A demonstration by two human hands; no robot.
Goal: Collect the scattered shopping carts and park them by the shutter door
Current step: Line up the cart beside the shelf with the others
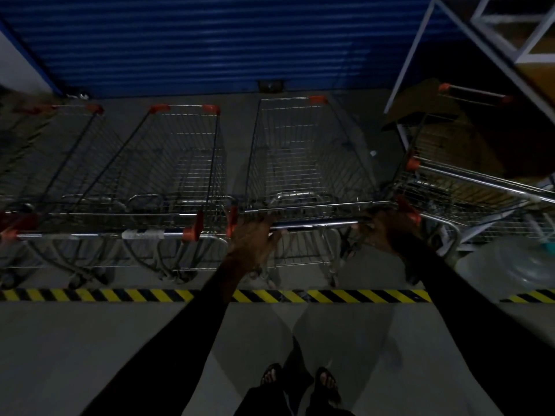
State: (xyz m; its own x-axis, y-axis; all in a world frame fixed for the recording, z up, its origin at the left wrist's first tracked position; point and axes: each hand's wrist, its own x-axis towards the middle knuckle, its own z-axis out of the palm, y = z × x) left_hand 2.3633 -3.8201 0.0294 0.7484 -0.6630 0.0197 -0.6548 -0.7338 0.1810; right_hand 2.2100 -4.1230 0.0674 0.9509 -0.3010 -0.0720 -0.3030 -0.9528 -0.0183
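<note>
Chrome handle bar of wire shopping cart is gripped by left hand and right hand; cart faces blue corrugated shutter door, past yellow-black hazard tape on grey concrete floor.

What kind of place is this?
Probably a store's cart bay or loading area: wire shopping carts parked in a row facing a blue shutter door, with yellow-and-black hazard tape across the concrete floor.

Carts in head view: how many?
4. One at far left, one left of centre, one gripped at centre, one angled at right. More may be beyond the frame edges.
</note>
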